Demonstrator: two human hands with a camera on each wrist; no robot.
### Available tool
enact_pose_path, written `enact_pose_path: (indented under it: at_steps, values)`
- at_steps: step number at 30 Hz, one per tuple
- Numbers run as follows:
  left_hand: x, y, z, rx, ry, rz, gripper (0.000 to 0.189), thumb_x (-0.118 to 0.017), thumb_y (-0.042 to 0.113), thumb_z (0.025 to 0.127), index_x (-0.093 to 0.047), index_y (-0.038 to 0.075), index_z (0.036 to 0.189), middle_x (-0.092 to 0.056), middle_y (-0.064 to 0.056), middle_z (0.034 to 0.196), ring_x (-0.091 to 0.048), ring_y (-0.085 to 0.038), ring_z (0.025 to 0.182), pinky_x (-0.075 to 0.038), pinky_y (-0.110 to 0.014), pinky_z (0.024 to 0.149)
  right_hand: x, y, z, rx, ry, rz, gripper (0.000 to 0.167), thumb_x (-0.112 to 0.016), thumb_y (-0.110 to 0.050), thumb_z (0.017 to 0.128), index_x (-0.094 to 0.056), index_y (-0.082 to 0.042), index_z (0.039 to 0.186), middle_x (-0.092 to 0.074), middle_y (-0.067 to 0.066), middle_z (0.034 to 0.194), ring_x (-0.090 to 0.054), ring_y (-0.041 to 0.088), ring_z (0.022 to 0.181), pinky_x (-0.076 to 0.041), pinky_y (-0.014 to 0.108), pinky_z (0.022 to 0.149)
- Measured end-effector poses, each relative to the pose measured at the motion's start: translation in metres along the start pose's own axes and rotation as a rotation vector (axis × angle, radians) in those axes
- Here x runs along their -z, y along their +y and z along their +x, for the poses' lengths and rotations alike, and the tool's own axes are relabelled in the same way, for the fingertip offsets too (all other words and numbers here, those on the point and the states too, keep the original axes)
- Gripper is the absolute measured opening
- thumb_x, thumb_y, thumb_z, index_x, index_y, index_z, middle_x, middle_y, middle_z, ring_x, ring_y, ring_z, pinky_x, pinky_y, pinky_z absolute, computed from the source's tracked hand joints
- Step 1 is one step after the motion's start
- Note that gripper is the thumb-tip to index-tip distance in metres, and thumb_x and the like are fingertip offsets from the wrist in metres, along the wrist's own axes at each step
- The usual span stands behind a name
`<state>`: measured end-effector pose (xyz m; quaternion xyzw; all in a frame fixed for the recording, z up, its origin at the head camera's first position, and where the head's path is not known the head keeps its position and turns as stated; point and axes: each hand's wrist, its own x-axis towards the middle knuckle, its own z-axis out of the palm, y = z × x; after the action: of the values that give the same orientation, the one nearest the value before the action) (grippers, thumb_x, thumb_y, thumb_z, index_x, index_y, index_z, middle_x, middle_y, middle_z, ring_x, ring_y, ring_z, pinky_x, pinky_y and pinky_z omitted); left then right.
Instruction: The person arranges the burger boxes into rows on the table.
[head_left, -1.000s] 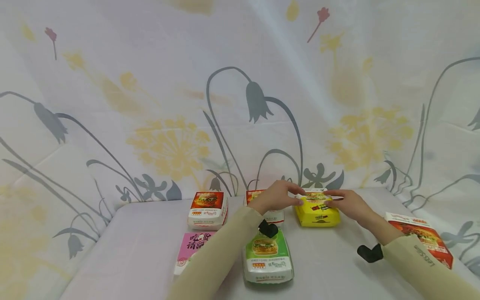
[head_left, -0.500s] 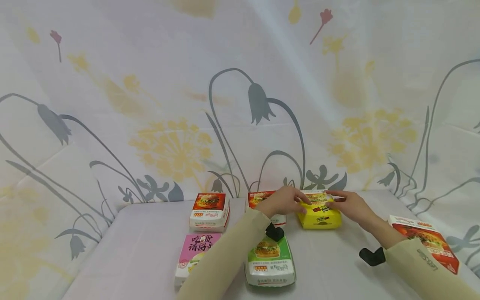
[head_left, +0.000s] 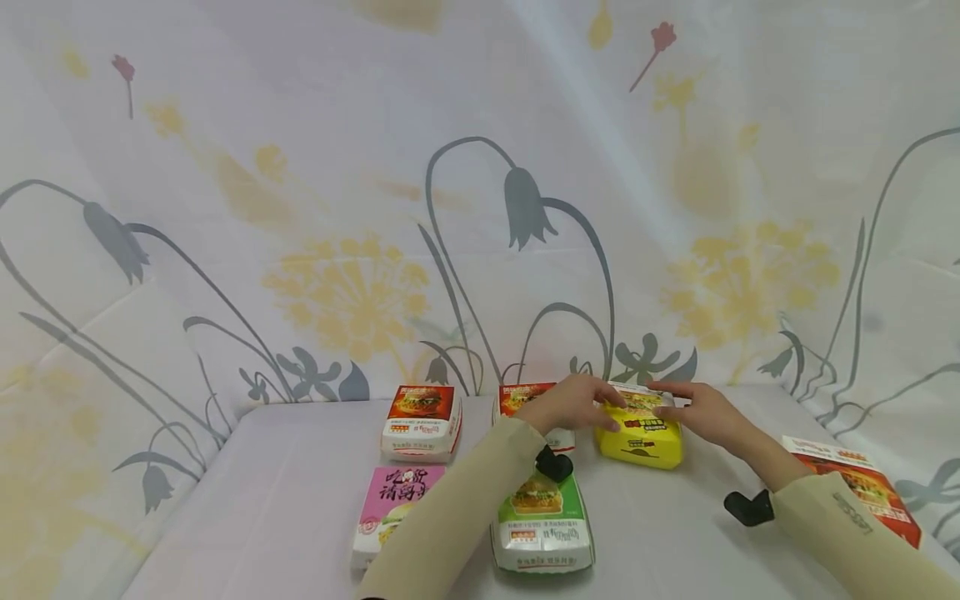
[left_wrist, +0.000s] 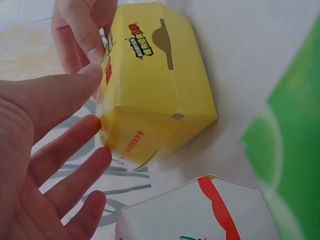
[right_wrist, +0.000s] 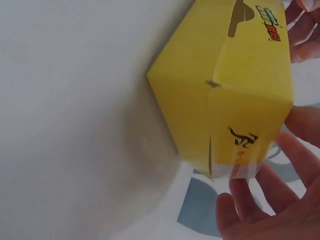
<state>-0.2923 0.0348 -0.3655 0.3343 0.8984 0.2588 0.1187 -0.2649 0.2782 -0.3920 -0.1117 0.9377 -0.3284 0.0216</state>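
Yellow box (head_left: 641,437): probably light, thin, smooth card, easily crushed. You'd best cup its side walls low. Sits toward the surface's (head_left: 675,542) back, between your left hand (head_left: 573,406) and right hand (head_left: 708,414), fingers apart at its sides.

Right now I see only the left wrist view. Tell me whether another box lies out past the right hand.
Observer: Yes. The head view shows a red-and-white box farther right than the right hand.
Operator: Now describe the end of the yellow box that the right hand's fingers touch.
Observer: The right wrist view shows a black animal figure printed there.
Operator: Report what is left of the green box.
Observer: In the head view, a pink box, partly hidden by the left sleeve.
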Motion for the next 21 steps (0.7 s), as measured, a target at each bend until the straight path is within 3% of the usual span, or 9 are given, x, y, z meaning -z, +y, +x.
enact_pose_path:
  at_steps: [8, 16, 21]
  values:
    - [0.004, 0.004, -0.006, 0.002, 0.015, -0.018, 0.031, -0.076, 0.027, 0.09, -0.072, 0.023, 0.12, -0.066, 0.01, 0.12, -0.057, -0.012, 0.118, -0.047, -0.024, 0.092, -0.001, -0.001, -0.01, 0.024, 0.064, -0.119, 0.05, -0.069, -0.035, 0.092, -0.065, 0.001, 0.127, -0.061, 0.028, 0.123, -0.056, 0.048, 0.108, -0.051, 0.057, 0.082]
    - [0.002, 0.006, -0.012, -0.073, -0.024, -0.036, 0.033, -0.077, 0.026, 0.089, -0.072, 0.02, 0.121, -0.068, 0.012, 0.117, -0.059, -0.007, 0.111, -0.047, -0.018, 0.085, -0.004, -0.004, -0.024, 0.038, 0.109, -0.151, 0.047, -0.071, -0.032, 0.091, -0.068, 0.001, 0.123, -0.064, 0.026, 0.115, -0.06, 0.037, 0.095, -0.051, 0.048, 0.075]
    - [0.002, 0.01, -0.012, -0.055, -0.056, 0.01, 0.04, -0.077, 0.029, 0.089, -0.069, 0.023, 0.128, -0.066, 0.014, 0.123, -0.056, -0.004, 0.114, -0.044, -0.018, 0.092, -0.004, -0.007, -0.033, 0.064, 0.132, -0.157, 0.041, -0.071, -0.027, 0.09, -0.07, 0.001, 0.12, -0.066, 0.021, 0.107, -0.061, 0.035, 0.093, -0.051, 0.047, 0.074]
